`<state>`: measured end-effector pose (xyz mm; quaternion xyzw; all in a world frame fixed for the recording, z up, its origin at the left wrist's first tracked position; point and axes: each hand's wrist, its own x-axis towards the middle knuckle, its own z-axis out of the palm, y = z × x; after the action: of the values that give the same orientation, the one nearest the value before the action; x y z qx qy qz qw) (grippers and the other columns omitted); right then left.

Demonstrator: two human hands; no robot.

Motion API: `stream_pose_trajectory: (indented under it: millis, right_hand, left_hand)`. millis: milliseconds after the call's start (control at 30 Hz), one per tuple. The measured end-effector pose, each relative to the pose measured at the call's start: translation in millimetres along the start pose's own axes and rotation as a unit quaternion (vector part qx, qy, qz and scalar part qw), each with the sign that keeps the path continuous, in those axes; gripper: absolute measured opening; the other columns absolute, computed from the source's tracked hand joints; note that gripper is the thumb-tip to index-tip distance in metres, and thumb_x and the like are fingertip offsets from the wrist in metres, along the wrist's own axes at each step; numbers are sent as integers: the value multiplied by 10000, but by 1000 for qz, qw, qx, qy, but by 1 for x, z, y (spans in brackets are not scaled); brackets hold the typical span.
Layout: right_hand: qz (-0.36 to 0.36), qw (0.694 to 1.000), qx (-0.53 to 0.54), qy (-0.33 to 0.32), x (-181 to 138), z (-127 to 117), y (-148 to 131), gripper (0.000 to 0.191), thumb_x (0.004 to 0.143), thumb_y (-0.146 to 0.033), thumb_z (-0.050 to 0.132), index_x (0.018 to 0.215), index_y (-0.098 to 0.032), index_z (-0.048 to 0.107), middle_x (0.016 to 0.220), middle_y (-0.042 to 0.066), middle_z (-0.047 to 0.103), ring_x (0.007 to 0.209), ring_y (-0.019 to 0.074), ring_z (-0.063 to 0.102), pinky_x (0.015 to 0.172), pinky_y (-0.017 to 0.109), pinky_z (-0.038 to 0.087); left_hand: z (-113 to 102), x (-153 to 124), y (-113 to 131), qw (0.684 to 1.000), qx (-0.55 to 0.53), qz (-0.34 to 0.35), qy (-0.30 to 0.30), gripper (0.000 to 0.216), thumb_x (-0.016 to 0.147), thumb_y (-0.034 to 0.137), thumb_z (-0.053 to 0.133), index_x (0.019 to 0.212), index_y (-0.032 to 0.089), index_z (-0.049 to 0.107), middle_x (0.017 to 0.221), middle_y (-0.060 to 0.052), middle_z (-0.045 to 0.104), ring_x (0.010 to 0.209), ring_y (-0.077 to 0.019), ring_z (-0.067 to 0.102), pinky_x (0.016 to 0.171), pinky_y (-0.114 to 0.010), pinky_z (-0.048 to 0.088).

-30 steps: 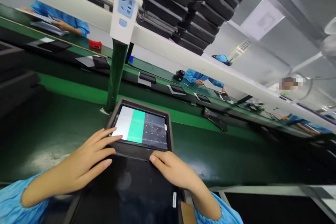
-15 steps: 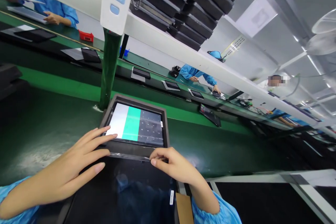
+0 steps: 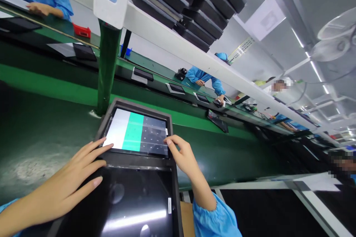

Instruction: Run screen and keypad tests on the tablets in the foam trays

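A lit tablet (image 3: 135, 131) lies in a dark grey tray (image 3: 141, 105), its screen split into white, green and a dark number pad. My left hand (image 3: 73, 183) is open, fingers spread, with two fingertips on the tablet's near left corner. At the tablet's right edge, just below a small white label (image 3: 167, 132), the thumb and fingers of my right hand (image 3: 182, 153) are pinched together; what lies between them is too small to make out. Nearer me, a second tablet (image 3: 133, 189) with a dark, reflecting screen lies in a similar tray, partly behind my left hand.
A green post (image 3: 107, 63) with a white socket box (image 3: 112, 0) rises behind the tray. Black trays (image 3: 205, 11) are stacked on the shelf overhead. Across the bench, co-workers in blue sleeves handle devices. Another tablet (image 3: 217, 121) leans at the right.
My right hand has moved from the strip between the two tablets up to the lit tablet's right edge. My left hand keeps its place on the tablet's corner. The whole view has shifted slightly.
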<state>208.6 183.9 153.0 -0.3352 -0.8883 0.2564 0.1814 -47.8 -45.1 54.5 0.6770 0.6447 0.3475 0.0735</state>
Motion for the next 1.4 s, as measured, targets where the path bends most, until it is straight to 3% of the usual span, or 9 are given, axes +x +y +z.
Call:
stream_pose_trajectory:
  millis: [200, 333, 467, 667, 900, 1000, 1100, 1267, 1400]
  right_hand:
    - [-145, 989, -16, -34, 69, 37, 14, 245, 979, -311, 541, 1129, -226, 715, 1332, 110, 665, 1443, 280, 437, 1175, 513, 368]
    - [-109, 988, -61, -93, 129, 54, 19, 613, 897, -371, 688, 1453, -189, 507, 1587, 148, 429, 1568, 330, 168, 1236, 582, 222]
    - [-58, 982, -81, -161, 161, 57, 23, 864, 826, -505, 766, 1531, -167, 400, 1593, 192, 411, 1495, 362, 352, 1223, 563, 251]
    - [-70, 974, -133, -169, 165, 63, 20, 955, 753, -567, 812, 1509, -127, 429, 1547, 209, 464, 1420, 389, 441, 1176, 564, 302]
    - [-24, 984, -117, -129, 167, 69, 19, 642, 890, -469, 704, 1430, -165, 535, 1450, 157, 586, 1342, 329, 537, 1146, 500, 356]
    - [-28, 982, -114, -151, 166, 66, 20, 813, 801, -525, 783, 1486, -207, 483, 1522, 142, 519, 1411, 336, 469, 1185, 508, 304]
    - [-34, 979, -117, -162, 165, 67, 21, 956, 720, -567, 832, 1519, -212, 445, 1550, 158, 480, 1444, 373, 417, 1194, 546, 271]
    - [-18, 989, -87, -119, 169, 75, 22, 741, 784, -573, 774, 1419, -250, 570, 1430, 118, 608, 1342, 357, 532, 1159, 552, 332]
    - [-15, 996, 58, -71, 163, 59, 32, 612, 839, -551, 708, 1356, -234, 623, 1388, 101, 647, 1313, 305, 581, 1144, 476, 408]
  left_hand:
    - [10, 1, -5, 1000, 18, 21, -2, 284, 979, 364, 500, 1202, 293, 661, 1621, 3, 381, 1516, -283, 307, 1234, -517, 319]
    - [15, -1, 6, 998, -10, -51, 38, 323, 1014, 370, 403, 1162, 286, 678, 1609, -2, 402, 1521, -278, 296, 1212, -529, 357]
    - [18, -1, 14, 995, -20, -80, 48, 345, 1024, 377, 363, 1165, 300, 668, 1614, 9, 392, 1517, -271, 309, 1178, -514, 412]
    - [14, 1, 13, 996, -25, -67, 48, 332, 1034, 354, 345, 1164, 307, 647, 1632, 58, 350, 1552, -228, 210, 1228, -469, 344]
    - [12, -3, -7, 999, 32, 26, 23, 353, 981, 363, 492, 1326, 345, 567, 1668, 106, 252, 1547, -212, 221, 1223, -378, 330]
    - [10, -5, 1, 997, -21, -49, 47, 384, 1012, 350, 446, 1394, 355, 489, 1644, 124, 303, 1546, -160, 196, 1272, -320, 139]
    - [8, -3, 9, 989, -88, -90, 74, 398, 1027, 351, 403, 1423, 358, 440, 1597, 117, 368, 1527, -139, 224, 1255, -246, 118]
    - [13, -3, -6, 971, -145, -155, 111, 438, 1013, 370, 440, 1450, 386, 411, 1570, 105, 404, 1493, -121, 306, 1231, -202, 203]
    - [18, -13, -17, 962, -137, -208, 108, 494, 975, 461, 471, 1461, 398, 406, 1564, 65, 436, 1466, -196, 391, 1246, -356, 299]
